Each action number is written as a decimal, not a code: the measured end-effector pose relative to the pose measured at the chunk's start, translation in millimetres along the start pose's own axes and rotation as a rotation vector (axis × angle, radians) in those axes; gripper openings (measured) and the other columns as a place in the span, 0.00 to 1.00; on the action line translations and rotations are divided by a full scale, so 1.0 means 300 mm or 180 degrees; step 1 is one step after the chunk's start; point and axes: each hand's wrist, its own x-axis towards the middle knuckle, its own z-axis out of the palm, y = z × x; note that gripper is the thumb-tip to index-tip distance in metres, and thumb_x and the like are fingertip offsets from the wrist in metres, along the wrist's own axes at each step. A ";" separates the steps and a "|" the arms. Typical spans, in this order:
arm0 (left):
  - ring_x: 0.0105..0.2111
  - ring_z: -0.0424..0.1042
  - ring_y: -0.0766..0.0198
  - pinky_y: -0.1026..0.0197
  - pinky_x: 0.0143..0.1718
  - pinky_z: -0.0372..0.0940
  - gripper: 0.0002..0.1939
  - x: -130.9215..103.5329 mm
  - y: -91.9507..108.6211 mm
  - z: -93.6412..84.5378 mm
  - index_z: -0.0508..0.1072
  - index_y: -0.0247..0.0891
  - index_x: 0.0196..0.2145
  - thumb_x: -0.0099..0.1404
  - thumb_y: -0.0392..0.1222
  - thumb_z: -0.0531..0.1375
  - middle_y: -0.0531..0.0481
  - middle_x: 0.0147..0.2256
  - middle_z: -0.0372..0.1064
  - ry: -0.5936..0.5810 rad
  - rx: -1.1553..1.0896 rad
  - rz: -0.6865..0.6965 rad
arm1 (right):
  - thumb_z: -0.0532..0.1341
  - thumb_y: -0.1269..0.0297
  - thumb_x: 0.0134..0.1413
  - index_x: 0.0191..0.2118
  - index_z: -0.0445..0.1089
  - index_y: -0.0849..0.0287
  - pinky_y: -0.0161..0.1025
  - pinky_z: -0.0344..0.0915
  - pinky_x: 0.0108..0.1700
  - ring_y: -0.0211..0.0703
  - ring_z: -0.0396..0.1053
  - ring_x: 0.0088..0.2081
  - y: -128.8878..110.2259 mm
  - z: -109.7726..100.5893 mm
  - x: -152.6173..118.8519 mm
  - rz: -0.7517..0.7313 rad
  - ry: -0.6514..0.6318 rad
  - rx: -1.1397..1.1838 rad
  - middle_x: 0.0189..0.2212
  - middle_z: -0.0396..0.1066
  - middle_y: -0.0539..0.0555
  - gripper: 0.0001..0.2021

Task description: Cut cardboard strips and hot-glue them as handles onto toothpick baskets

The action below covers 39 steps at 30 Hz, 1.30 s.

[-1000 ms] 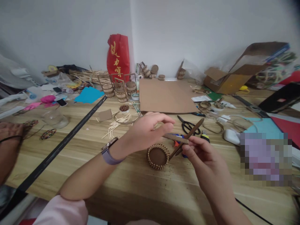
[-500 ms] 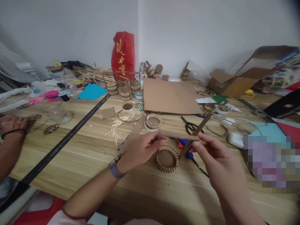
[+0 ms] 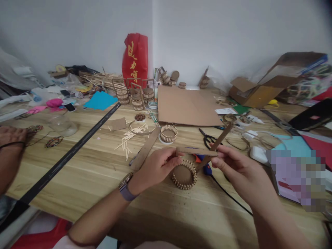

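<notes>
Between my hands is a narrow cardboard strip [image 3: 195,151], held roughly level. My left hand [image 3: 157,166] pinches its left end between thumb and fingers. At its right end, my right hand [image 3: 237,167] grips it where a second cardboard strip [image 3: 222,137] crosses at a slant. Just below lies a round basket [image 3: 184,175] with a cardboard base and a wall of short sticks. Behind the strips is a blue and red glue gun [image 3: 207,169], partly hidden, its black cord running toward me. Another small round basket [image 3: 168,133] stands farther back on a white lid.
Loose sticks [image 3: 135,133], black scissors [image 3: 207,138] and a large cardboard sheet [image 3: 189,105] lie beyond my hands. Finished little buckets [image 3: 137,98] stand near a red bag [image 3: 135,60]. At left, another person's hand [image 3: 11,138] rests on the table. A phone [image 3: 287,188] lies right.
My right hand and the crossed strips have shifted slightly left and down, and the level strip shows more of its upper face. My left hand keeps its pinch. The view has moved a little.
</notes>
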 end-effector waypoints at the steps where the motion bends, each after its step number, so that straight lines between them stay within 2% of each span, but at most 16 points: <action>1: 0.36 0.74 0.62 0.61 0.38 0.67 0.13 0.001 0.002 -0.003 0.76 0.36 0.41 0.74 0.48 0.57 0.48 0.37 0.78 -0.0004 0.0011 0.0000 | 0.70 0.41 0.50 0.48 0.76 0.54 0.40 0.76 0.33 0.43 0.75 0.29 -0.002 -0.006 0.006 -0.0002 -0.0081 0.0007 0.29 0.77 0.53 0.26; 7: 0.33 0.72 0.63 0.61 0.35 0.65 0.16 0.005 0.010 -0.015 0.75 0.37 0.37 0.75 0.51 0.55 0.50 0.33 0.75 -0.0061 0.0137 0.0024 | 0.69 0.40 0.50 0.41 0.77 0.54 0.39 0.72 0.32 0.43 0.72 0.28 -0.024 -0.035 0.035 -0.0080 -0.0421 -0.0219 0.29 0.77 0.53 0.23; 12: 0.31 0.70 0.63 0.61 0.34 0.63 0.19 0.008 0.008 -0.023 0.73 0.38 0.34 0.75 0.54 0.54 0.52 0.29 0.72 -0.0079 0.0208 0.0052 | 0.68 0.38 0.51 0.37 0.77 0.53 0.39 0.69 0.30 0.43 0.70 0.28 -0.037 -0.054 0.050 0.0048 -0.0751 -0.0293 0.27 0.74 0.52 0.22; 18: 0.30 0.69 0.64 0.62 0.32 0.60 0.21 0.009 0.004 -0.030 0.71 0.38 0.32 0.76 0.55 0.54 0.53 0.28 0.70 -0.0140 0.0383 0.0013 | 0.67 0.38 0.52 0.37 0.77 0.53 0.39 0.67 0.31 0.43 0.69 0.29 -0.035 -0.067 0.049 0.0075 -0.0752 -0.0422 0.26 0.72 0.52 0.22; 22: 0.30 0.68 0.65 0.63 0.32 0.59 0.19 0.007 0.005 -0.030 0.71 0.38 0.32 0.75 0.53 0.55 0.53 0.29 0.71 -0.0173 0.0312 0.0030 | 0.67 0.38 0.52 0.34 0.77 0.53 0.39 0.67 0.31 0.43 0.69 0.29 -0.036 -0.071 0.043 0.0074 -0.0727 -0.0464 0.27 0.73 0.53 0.21; 28: 0.30 0.68 0.65 0.62 0.32 0.60 0.19 0.007 0.006 -0.032 0.71 0.38 0.31 0.75 0.53 0.55 0.53 0.28 0.70 -0.0176 0.0384 -0.0031 | 0.68 0.38 0.51 0.35 0.78 0.53 0.39 0.66 0.29 0.42 0.66 0.26 -0.042 -0.065 0.037 0.0056 -0.0647 -0.0401 0.23 0.68 0.50 0.21; 30: 0.31 0.69 0.64 0.62 0.33 0.62 0.17 0.004 0.005 -0.026 0.73 0.38 0.35 0.75 0.53 0.55 0.52 0.31 0.72 -0.0141 0.0325 -0.0027 | 0.67 0.39 0.53 0.34 0.77 0.53 0.38 0.66 0.29 0.42 0.66 0.26 -0.049 -0.061 0.034 0.0030 -0.0658 -0.0397 0.24 0.68 0.50 0.20; 32: 0.34 0.70 0.64 0.62 0.34 0.65 0.15 -0.009 0.004 -0.011 0.73 0.39 0.46 0.74 0.54 0.57 0.49 0.40 0.74 0.0180 0.0153 -0.0021 | 0.66 0.39 0.54 0.34 0.77 0.53 0.38 0.66 0.30 0.41 0.67 0.26 -0.055 -0.057 0.030 0.0011 -0.0642 -0.0415 0.24 0.68 0.50 0.20; 33: 0.34 0.70 0.65 0.63 0.34 0.66 0.16 -0.021 0.006 0.001 0.71 0.41 0.51 0.74 0.53 0.58 0.48 0.44 0.73 0.0517 0.0083 -0.0020 | 0.66 0.39 0.54 0.34 0.77 0.54 0.38 0.66 0.30 0.41 0.67 0.27 -0.058 -0.054 0.027 0.0004 -0.0630 -0.0431 0.24 0.69 0.50 0.21; 34: 0.35 0.70 0.65 0.63 0.34 0.67 0.16 -0.037 0.009 0.014 0.70 0.42 0.54 0.74 0.52 0.58 0.47 0.45 0.72 0.0936 0.0049 0.0006 | 0.66 0.38 0.54 0.34 0.76 0.54 0.37 0.66 0.30 0.41 0.68 0.27 -0.059 -0.051 0.025 -0.0005 -0.0613 -0.0448 0.25 0.69 0.51 0.21; 36: 0.35 0.69 0.64 0.62 0.35 0.67 0.10 -0.078 0.022 0.045 0.69 0.44 0.50 0.75 0.48 0.57 0.49 0.41 0.69 0.1769 0.0091 0.0239 | 0.65 0.37 0.54 0.35 0.76 0.54 0.38 0.67 0.31 0.42 0.68 0.28 -0.060 -0.045 0.020 -0.0011 -0.0583 -0.0476 0.25 0.69 0.51 0.23; 37: 0.35 0.68 0.64 0.61 0.36 0.67 0.07 -0.102 0.031 0.061 0.69 0.44 0.47 0.75 0.45 0.56 0.50 0.38 0.68 0.1994 0.0128 0.0488 | 0.65 0.37 0.54 0.35 0.76 0.54 0.38 0.67 0.31 0.42 0.68 0.28 -0.060 -0.042 0.018 -0.0009 -0.0579 -0.0474 0.25 0.69 0.51 0.23; 38: 0.34 0.68 0.64 0.61 0.36 0.67 0.04 -0.124 0.040 0.078 0.68 0.44 0.45 0.75 0.43 0.55 0.50 0.36 0.67 0.2039 0.0177 0.0781 | 0.65 0.37 0.54 0.36 0.76 0.55 0.38 0.67 0.31 0.42 0.68 0.28 -0.059 -0.039 0.016 -0.0007 -0.0578 -0.0462 0.25 0.69 0.51 0.23; 39: 0.34 0.68 0.63 0.61 0.36 0.67 0.04 -0.144 0.049 0.095 0.68 0.43 0.46 0.75 0.41 0.55 0.50 0.35 0.68 0.1890 0.0241 0.1059 | 0.65 0.38 0.54 0.36 0.76 0.54 0.38 0.67 0.31 0.41 0.67 0.27 -0.057 -0.038 0.014 -0.0016 -0.0564 -0.0439 0.24 0.69 0.50 0.22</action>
